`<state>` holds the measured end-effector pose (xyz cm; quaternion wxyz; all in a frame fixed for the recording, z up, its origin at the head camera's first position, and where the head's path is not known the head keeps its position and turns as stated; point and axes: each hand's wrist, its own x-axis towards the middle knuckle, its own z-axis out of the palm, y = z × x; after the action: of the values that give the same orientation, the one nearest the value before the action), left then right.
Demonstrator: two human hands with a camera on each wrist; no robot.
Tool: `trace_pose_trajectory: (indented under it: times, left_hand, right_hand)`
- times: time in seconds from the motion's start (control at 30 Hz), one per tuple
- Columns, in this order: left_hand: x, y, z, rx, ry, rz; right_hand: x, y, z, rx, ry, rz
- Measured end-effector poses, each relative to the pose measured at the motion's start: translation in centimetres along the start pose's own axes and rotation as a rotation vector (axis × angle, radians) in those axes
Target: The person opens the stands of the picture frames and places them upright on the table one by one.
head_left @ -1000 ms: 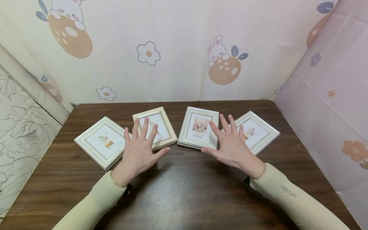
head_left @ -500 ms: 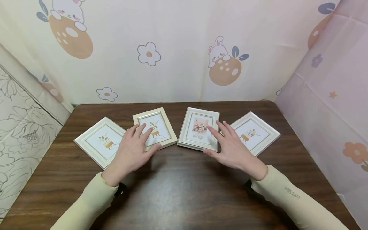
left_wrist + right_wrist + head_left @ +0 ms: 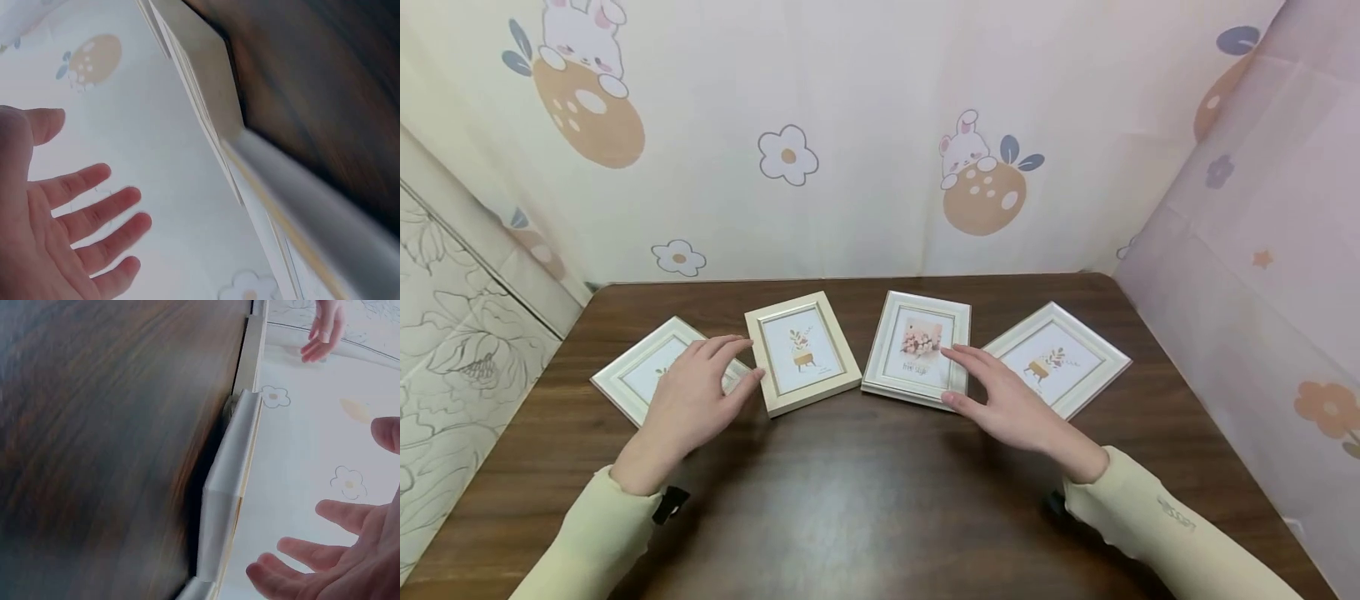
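Several picture frames lie face up in an arc. My left hand (image 3: 688,404), fingers loosely bent and holding nothing, hovers over the far-left white frame (image 3: 643,367) and covers part of it. Its fingertips come near the left edge of the cream frame (image 3: 805,354). My right hand (image 3: 1011,404) overlaps the lower right of the white frame with a pink flower picture (image 3: 917,342); thumb and fingers are spread apart. To its right lies another white frame (image 3: 1060,358). Both wrist views show the hands raised above the frames (image 3: 206,75), a gap between.
The dark wooden table (image 3: 865,492) ends at the back against a pale curtain (image 3: 865,200) printed with rabbits and flowers. A similar curtain (image 3: 1225,275) hangs along the right side, and a flower-line panel (image 3: 467,350) stands at the left.
My left hand has moved left and toward me, from over the cream frame to the far-left one. The right hand has drawn slightly back, its fingers now closer together. The frames have stayed put.
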<state>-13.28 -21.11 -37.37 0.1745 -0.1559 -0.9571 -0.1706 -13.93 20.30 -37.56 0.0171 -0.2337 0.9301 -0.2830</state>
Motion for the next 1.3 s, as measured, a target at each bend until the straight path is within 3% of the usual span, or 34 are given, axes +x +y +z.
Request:
trace_pose_trajectory:
  times: [0.37, 0.5, 0.67, 1.03, 1.3]
  left_hand:
    - [-1.0, -4.2, -2.0, -0.018, 0.050, 0.032]
    - [-1.3, -5.7, -2.8, -0.011, 0.051, 0.001]
    - [-1.8, -7.3, -3.6, 0.008, 0.020, -0.092]
    - [-2.6, -10.6, -4.2, 0.039, -0.022, -0.223]
    - [-3.4, -13.3, -4.3, 0.066, -0.020, -0.250]
  right_hand:
    - [-1.1, -0.1, -0.3, 0.310, -0.022, 0.030]
    - [-1.5, -0.2, -0.1, 0.386, -0.064, 0.068]
    - [-2.1, -0.3, 0.0, 0.429, -0.089, 0.087]
    - [-2.8, -0.5, 0.9, 0.475, -0.125, 0.048]
    - [-2.9, -1.2, 1.1, 0.497, -0.161, 0.049]
